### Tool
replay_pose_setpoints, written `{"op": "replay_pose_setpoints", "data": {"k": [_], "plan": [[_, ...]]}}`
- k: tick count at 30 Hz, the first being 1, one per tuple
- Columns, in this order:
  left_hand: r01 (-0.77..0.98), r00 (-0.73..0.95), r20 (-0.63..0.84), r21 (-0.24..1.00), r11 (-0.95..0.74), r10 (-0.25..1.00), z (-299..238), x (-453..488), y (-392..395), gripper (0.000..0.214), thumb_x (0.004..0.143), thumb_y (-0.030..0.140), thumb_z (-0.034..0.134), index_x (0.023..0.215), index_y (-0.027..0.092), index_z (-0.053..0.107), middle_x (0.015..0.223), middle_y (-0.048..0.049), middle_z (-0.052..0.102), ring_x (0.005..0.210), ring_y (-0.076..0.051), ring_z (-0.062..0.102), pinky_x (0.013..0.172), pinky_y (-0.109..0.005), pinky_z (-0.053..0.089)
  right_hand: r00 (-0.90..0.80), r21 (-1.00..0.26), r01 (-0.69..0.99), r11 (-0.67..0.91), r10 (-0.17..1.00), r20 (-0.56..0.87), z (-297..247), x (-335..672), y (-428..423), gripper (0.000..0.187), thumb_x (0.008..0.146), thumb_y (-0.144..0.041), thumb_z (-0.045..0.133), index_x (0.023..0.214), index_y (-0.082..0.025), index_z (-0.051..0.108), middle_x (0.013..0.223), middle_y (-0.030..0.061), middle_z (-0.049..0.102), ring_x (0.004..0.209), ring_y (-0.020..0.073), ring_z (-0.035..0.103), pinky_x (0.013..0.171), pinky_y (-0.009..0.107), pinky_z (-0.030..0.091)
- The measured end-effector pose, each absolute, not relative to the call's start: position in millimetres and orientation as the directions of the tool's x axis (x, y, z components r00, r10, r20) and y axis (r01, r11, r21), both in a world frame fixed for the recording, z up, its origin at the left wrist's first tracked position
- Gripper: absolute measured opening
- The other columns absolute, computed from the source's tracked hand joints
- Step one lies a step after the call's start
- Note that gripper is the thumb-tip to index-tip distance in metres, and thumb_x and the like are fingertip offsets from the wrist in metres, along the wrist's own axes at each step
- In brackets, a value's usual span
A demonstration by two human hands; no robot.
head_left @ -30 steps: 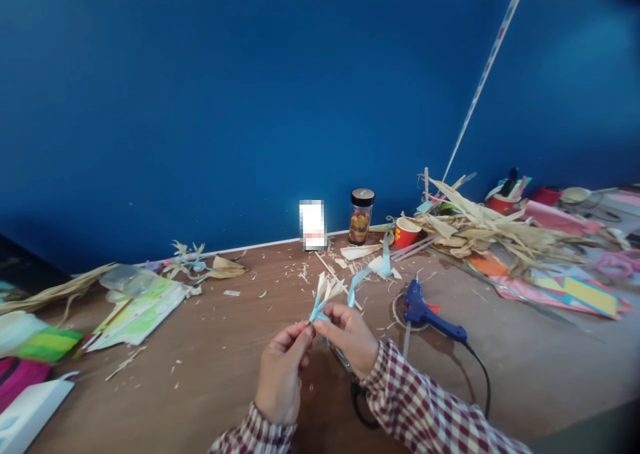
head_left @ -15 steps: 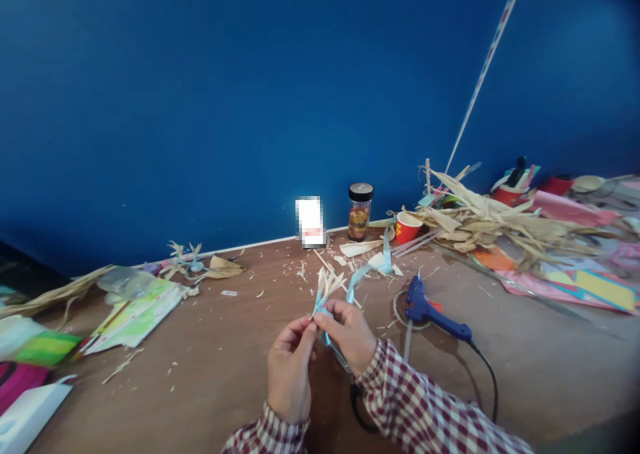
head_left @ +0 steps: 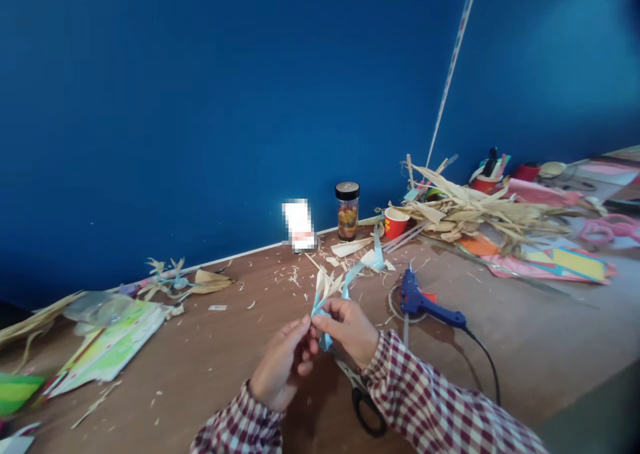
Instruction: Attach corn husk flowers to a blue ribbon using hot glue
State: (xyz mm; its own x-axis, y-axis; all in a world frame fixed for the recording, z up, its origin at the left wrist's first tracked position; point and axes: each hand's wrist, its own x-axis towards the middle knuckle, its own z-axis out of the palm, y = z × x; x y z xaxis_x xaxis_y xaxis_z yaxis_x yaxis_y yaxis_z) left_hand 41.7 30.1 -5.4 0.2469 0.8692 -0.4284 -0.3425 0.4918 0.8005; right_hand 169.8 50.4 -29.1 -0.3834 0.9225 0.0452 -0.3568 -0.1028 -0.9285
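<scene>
My left hand and my right hand meet over the brown table, fingers pinched together on a small bundle of pale husk strips bound with light blue ribbon. The husk tips fan upward above my fingertips. A loose tail of the blue ribbon trails away across the table toward the wall. Black-handled scissors lie on the table just under my right wrist. Both sleeves are red and white check.
A blue glue gun with a black cord lies right of my hands. At the blue wall stand a jar and a red cup. A heap of dry husks and coloured papers fills the right; papers lie left.
The view has tilted and shifted, so everything sits a little more to the left. My hands stay pinched on the bundle; the scissors now show below my right wrist.
</scene>
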Motion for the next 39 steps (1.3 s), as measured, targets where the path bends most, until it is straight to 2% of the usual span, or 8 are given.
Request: {"op": "replay_pose_setpoints", "data": {"k": [4,9,13,17,26,33,39], "plan": [[-0.371,0.228,-0.384,0.815,0.444,0.895,-11,40,30,0.026,0.067,0.035,0.065,0.064,0.012,0.054,0.051,0.0047,0.045,0.039,0.0,0.026,0.034,-0.01,0.012,-0.323,-0.941,-0.319,-0.114,0.946,-0.005,-32,169,52,0.022,0.07,-0.035,0.061,0.067,-0.014,0.055,0.058,-0.0012,0.058,0.054,0.0093,0.052,0.051,0.021,0.039],[-0.427,0.118,-0.345,0.829,0.362,0.931,-20,42,27,0.025,0.066,0.035,0.066,0.065,0.013,0.053,0.051,0.0054,0.045,0.039,0.0,0.024,0.034,-0.011,0.011,-0.286,-0.933,-0.31,-0.181,0.954,-0.09,-33,164,52,0.023,0.068,-0.035,0.063,0.067,-0.014,0.054,0.047,-0.0063,0.048,0.037,0.003,0.031,0.037,0.017,0.021],[-0.439,0.035,-0.329,0.843,0.31,0.944,-22,47,24,0.025,0.064,0.035,0.067,0.064,0.013,0.054,0.051,0.0054,0.046,0.038,0.0,0.026,0.034,-0.011,0.012,-0.28,-0.922,-0.321,-0.219,0.951,-0.128,-34,161,52,0.024,0.067,-0.035,0.064,0.067,-0.014,0.052,0.046,-0.0061,0.048,0.036,0.0026,0.029,0.035,0.017,0.018],[-0.392,-0.078,-0.317,0.881,0.263,0.945,-21,52,22,0.027,0.061,0.037,0.068,0.063,0.013,0.055,0.05,0.0054,0.046,0.038,-0.001,0.03,0.034,-0.011,0.015,-0.26,-0.923,-0.326,-0.204,0.958,-0.12,-35,160,51,0.025,0.066,-0.036,0.065,0.066,-0.014,0.052,0.045,-0.0063,0.048,0.035,0.0029,0.029,0.036,0.017,0.019],[-0.272,-0.222,-0.216,0.95,0.152,0.951,-29,59,19,0.025,0.067,0.038,0.064,0.066,0.014,0.057,0.052,0.0047,0.05,0.04,-0.003,0.035,0.035,-0.013,0.023,-0.223,-0.919,-0.334,-0.208,0.965,-0.137,-34,159,50,0.021,0.067,-0.031,0.063,0.063,-0.015,0.051,0.047,-0.0063,0.046,0.039,0.0039,0.034,0.038,0.017,0.026],[-0.346,-0.091,-0.289,0.907,0.242,0.953,-30,58,16,0.023,0.069,0.037,0.063,0.07,0.014,0.059,0.06,0.0014,0.054,0.054,-0.009,0.05,0.048,-0.018,0.043,-0.253,-0.887,-0.399,-0.235,0.957,-0.139,-30,161,50,0.02,0.065,-0.03,0.063,0.063,-0.015,0.049,0.05,-0.0044,0.051,0.043,0.007,0.045,0.041,0.018,0.033],[-0.442,-0.096,-0.301,0.867,0.23,0.949,-25,53,21,0.026,0.063,0.026,0.07,0.083,0.016,0.058,0.072,-0.0003,0.062,0.06,-0.01,0.057,0.056,-0.022,0.048,-0.287,-0.906,-0.343,-0.249,0.946,-0.151,-32,165,51,0.022,0.064,-0.031,0.065,0.065,-0.014,0.051,0.052,-0.0054,0.048,0.044,0.0055,0.042,0.043,0.018,0.034]]}}
